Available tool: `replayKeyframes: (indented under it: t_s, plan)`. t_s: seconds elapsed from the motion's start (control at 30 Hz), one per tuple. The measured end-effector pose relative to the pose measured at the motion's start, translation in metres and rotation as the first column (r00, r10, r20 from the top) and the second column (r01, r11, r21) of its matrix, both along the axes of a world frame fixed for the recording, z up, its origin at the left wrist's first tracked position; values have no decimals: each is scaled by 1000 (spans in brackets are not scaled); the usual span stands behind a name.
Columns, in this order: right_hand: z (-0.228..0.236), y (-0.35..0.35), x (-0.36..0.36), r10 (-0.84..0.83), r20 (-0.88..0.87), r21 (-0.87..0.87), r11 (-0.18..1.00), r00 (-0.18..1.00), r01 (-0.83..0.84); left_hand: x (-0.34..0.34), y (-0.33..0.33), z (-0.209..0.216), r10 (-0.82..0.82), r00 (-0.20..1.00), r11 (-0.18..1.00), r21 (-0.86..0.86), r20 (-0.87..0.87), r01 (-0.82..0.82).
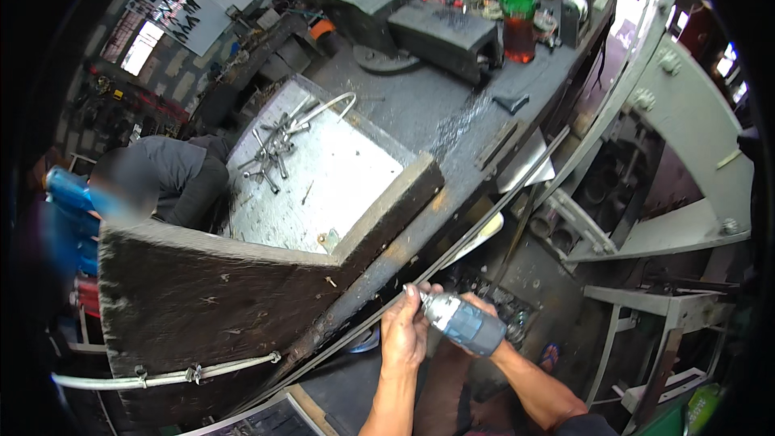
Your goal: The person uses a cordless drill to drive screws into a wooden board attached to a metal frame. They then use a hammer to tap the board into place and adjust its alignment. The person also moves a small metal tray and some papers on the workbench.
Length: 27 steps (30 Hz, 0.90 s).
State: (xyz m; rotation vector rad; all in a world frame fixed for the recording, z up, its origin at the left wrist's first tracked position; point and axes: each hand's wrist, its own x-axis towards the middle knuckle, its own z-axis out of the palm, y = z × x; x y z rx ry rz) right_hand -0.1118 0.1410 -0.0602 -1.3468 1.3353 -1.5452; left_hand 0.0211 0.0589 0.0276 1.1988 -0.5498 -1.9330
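Observation:
In front of me, over the bench's near edge, a blue-grey impact driver (475, 326) with a silver metal nose points to the upper left. My right hand (483, 305) is closed round its grip, which is mostly hidden behind the body. At the nose, my left hand (405, 329) is closed, thumb and fingers pinching the small tip. Whatever bit or socket sits between those fingers is too small to make out.
Beyond my left hand stands a dark steel bench (387, 101) with a wooden board edge (387, 206). Several metal wrenches (273, 145) lie on its pale plate. A vice (444, 32) and a bottle of red liquid (518, 36) stand farther back. A person (182, 173) crouches left; a grey steel frame (686, 105) rises right.

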Motion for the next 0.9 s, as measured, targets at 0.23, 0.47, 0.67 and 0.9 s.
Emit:
replayKeyframes:
  t_s: [0.23, 0.47, 0.67, 0.9]
  plan:
    - [78, 45, -31, -82, -315, -81, 995, 945, 59, -18, 40, 52, -188, 962, 981, -85, -198, 174]
    - [191, 14, -99, -176, 92, -51, 982, 980, 181, 19, 46, 51, -260, 959, 917, -340, -114, 208]
    - [269, -114, -143, -247, -91, -132, 963, 965, 234, 91, 51, -36, -220, 865, 968, -8, 451, 251]
    - [250, -290, -141, -407, -201, -504, 823, 891, 262, 154, 62, -102, -59, 895, 974, 223, 442, -46]
